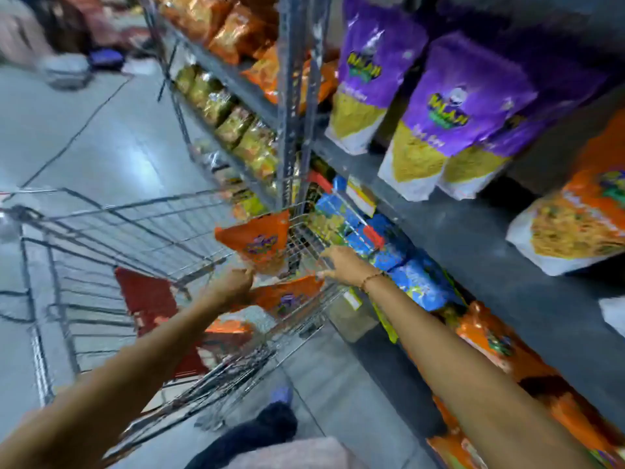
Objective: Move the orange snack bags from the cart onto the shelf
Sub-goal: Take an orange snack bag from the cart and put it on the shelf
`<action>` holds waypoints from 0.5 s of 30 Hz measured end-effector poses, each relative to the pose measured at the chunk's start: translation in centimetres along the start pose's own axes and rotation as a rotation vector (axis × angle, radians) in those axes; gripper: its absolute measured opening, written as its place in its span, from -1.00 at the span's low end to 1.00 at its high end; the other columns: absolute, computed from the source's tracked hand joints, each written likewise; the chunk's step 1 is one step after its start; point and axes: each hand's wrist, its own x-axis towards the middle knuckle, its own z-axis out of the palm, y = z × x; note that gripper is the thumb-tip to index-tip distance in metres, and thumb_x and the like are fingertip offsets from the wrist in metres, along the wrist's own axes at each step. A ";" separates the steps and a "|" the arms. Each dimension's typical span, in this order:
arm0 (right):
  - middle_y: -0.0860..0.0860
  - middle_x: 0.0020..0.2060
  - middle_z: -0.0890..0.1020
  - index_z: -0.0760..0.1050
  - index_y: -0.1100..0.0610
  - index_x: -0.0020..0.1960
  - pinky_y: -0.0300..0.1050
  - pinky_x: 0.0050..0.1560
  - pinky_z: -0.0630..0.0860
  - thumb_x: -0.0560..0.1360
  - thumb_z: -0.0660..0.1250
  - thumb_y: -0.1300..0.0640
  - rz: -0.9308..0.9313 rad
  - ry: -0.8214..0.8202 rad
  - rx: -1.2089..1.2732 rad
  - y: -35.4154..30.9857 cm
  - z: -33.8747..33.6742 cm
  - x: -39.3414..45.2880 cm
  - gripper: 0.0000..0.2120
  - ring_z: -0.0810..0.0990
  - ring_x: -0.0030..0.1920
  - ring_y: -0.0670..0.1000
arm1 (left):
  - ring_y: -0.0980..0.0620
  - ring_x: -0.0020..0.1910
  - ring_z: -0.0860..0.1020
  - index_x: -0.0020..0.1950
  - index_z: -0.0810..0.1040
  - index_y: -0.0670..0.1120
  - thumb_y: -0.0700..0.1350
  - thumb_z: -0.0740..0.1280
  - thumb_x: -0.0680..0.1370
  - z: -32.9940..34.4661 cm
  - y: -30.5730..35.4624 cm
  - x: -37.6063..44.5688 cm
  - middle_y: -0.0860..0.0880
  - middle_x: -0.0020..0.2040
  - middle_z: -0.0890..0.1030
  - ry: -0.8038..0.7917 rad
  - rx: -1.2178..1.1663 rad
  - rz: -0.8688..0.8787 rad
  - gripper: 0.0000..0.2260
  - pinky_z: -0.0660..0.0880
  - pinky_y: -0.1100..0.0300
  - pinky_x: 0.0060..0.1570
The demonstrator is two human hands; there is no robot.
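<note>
A wire shopping cart [111,231] stands in front of the grey metal shelf [473,231]. My left hand [233,282] is closed on the bottom of an orange snack bag [260,242], held upright above the cart's right corner. A second orange snack bag [287,296] lies flat in the cart just below. My right hand [341,264] rests on that bag's upper edge and the cart's rim; its grip is unclear. One orange bag [581,218] lies on the shelf at the right.
Purple snack bags [449,113] stand on the shelf. Blue bags [406,275] and orange bags [500,353] fill the lower shelf. A shelf upright [294,106] rises beside the cart. A red bag [152,299] lies in the cart. Grey floor lies to the left.
</note>
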 end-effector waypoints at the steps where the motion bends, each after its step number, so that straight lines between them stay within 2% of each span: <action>1: 0.26 0.27 0.44 0.34 0.31 0.30 0.03 0.27 0.33 0.50 0.29 0.05 0.015 -0.081 -0.027 -0.5 0.7 1.1 -0.53 0.40 0.29 0.22 | -0.26 0.13 0.56 0.19 0.45 -0.21 0.08 0.27 0.50 0.4 -0.2 -0.1 -0.28 0.13 0.59 -0.021 -0.033 -0.019 -0.59 0.52 -0.07 0.08; 3: 0.27 0.13 0.53 0.33 0.38 0.29 0.00 0.16 0.43 0.50 0.30 0.16 0.046 -0.169 -0.045 -1.3 1.7 2.5 -0.56 0.49 0.21 0.21 | -0.22 0.04 0.61 0.08 0.52 -0.19 -0.06 0.26 0.53 0.7 -0.2 -0.1 -0.24 0.05 0.63 -0.050 -0.107 -0.053 -0.76 0.52 -0.01 -0.06; 4: 0.26 -0.05 0.57 0.34 0.41 0.26 -0.02 0.06 0.46 0.50 0.27 0.25 0.069 -0.199 -0.052 -1.4 2.0 3.0 -0.61 0.53 0.15 0.21 | -0.20 -0.01 0.62 0.03 0.53 -0.18 -0.09 0.25 0.54 0.6 0.1 -0.3 -0.22 -0.01 0.65 -0.061 -0.101 -0.066 -0.81 0.52 0.01 -0.10; 5: 0.21 -0.24 0.52 0.39 0.39 0.21 -0.02 -0.01 0.48 0.49 0.24 0.32 0.073 -0.224 -0.065 -1.4 2.5 3.8 -0.70 0.56 0.07 0.21 | -0.18 -0.06 0.64 -0.01 0.54 -0.19 -0.10 0.25 0.55 1.0 -0.1 -0.1 -0.20 -0.05 0.66 -0.048 -0.114 -0.043 -0.83 0.54 0.01 -0.07; 6: 0.14 -0.37 0.44 0.45 0.32 0.12 0.01 0.01 0.52 0.48 0.21 0.37 0.076 -0.228 -0.097 -1.2 2.7 4.4 -0.78 0.57 -0.04 0.19 | -0.14 -0.10 0.64 -0.04 0.55 -0.18 -0.11 0.26 0.55 1.3 -0.3 0.0 -0.17 -0.09 0.67 -0.039 -0.142 -0.016 -0.84 0.55 0.01 -0.02; 7: 0.10 -0.43 0.40 0.47 0.24 0.04 0.03 0.00 0.56 0.47 0.21 0.39 0.067 -0.209 -0.132 -0.9 2.9 5.2 -0.81 0.55 -0.15 0.17 | -0.08 -0.15 0.64 -0.06 0.56 -0.18 -0.13 0.27 0.54 1.6 -0.6 0.3 -0.14 -0.12 0.67 -0.017 -0.203 -0.002 -0.86 0.56 0.05 0.00; 9: 0.12 -0.42 0.50 0.47 0.15 0.01 -0.01 -0.12 0.60 0.47 0.24 0.37 0.061 -0.159 -0.166 -0.3 2.9 5.9 -0.81 0.57 -0.23 0.14 | -0.03 -0.19 0.61 -0.08 0.58 -0.17 -0.20 0.28 0.53 2.0 -1.2 0.8 -0.12 -0.14 0.67 0.015 -0.272 -0.013 -0.91 0.55 0.13 -0.10; 10: 0.16 -0.32 0.60 0.51 0.16 0.06 -0.02 -0.10 0.61 0.47 0.26 0.34 0.074 -0.134 -0.125 -0.2 2.6 6.0 -0.79 0.61 -0.19 0.15 | -0.04 -0.18 0.62 -0.10 0.58 -0.16 -0.25 0.28 0.51 2.0 -1.4 1.2 -0.13 -0.14 0.67 0.035 -0.293 -0.016 -0.91 0.53 0.14 -0.15; 12: 0.22 -0.11 0.67 0.56 0.29 0.06 -0.11 0.05 0.54 0.48 0.25 0.35 0.076 -0.053 -0.006 0.4 2.3 6.0 -0.81 0.63 -0.04 0.15 | -0.11 -0.16 0.63 -0.13 0.58 -0.16 -0.32 0.29 0.47 1.4 -1.9 1.8 -0.15 -0.15 0.67 0.139 -0.377 -0.019 -0.89 0.55 0.07 -0.16; 15: 0.20 -0.11 0.69 0.62 0.29 -0.03 -0.17 0.03 0.46 0.45 0.31 0.35 0.125 0.177 0.185 1.5 1.1 5.4 -0.85 0.61 -0.03 0.11 | -0.13 -0.23 0.61 -0.15 0.60 -0.17 -0.29 0.35 0.45 -1.2 -2.2 2.2 -0.16 -0.21 0.66 0.324 -0.619 -0.053 -0.94 0.49 0.12 -0.23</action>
